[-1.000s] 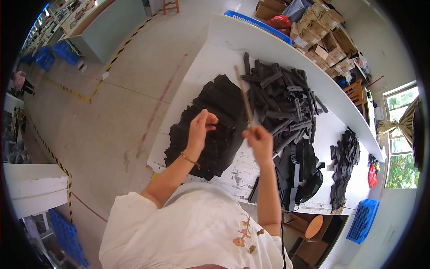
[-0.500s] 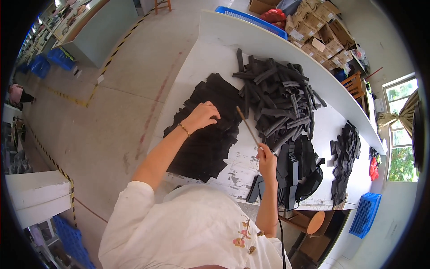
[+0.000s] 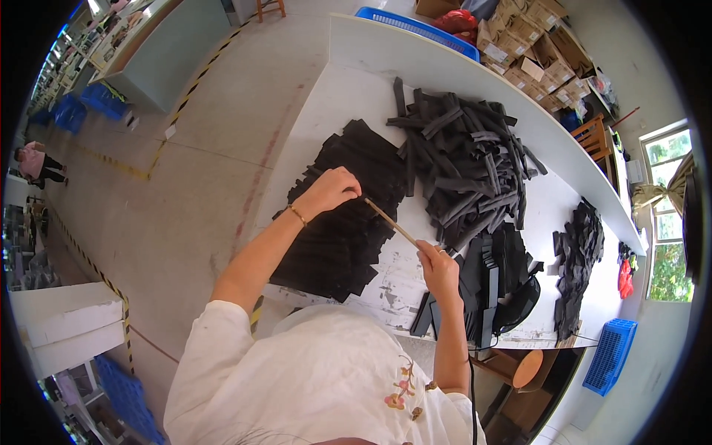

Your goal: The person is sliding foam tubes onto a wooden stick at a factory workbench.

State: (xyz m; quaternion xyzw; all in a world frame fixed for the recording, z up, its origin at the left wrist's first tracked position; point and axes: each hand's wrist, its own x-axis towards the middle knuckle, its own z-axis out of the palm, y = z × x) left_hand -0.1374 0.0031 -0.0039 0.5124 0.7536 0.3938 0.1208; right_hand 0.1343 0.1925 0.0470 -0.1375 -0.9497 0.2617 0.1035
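My right hand is closed around one end of a thin brown stick, which slants up and left. Its far tip lies just beside the fingertips of my left hand. Those left fingers are bent and drawn together over a wide layer of overlapping flat black strips on the white table. Whether a strip is pinched in them is too dark to make out. Right of the layer, a large loose heap of dark grey folded strips spreads toward the back.
Stacked black pieces and a glossy black curved object lie right of my right hand. Farther right is another row of black strips. A raised white board edges the table's back. A person stands far left.
The stick's tip has swung left and down to my left fingertips as my right hand tilted. My left fingers have drawn closer together. The person at far left has come further into view.
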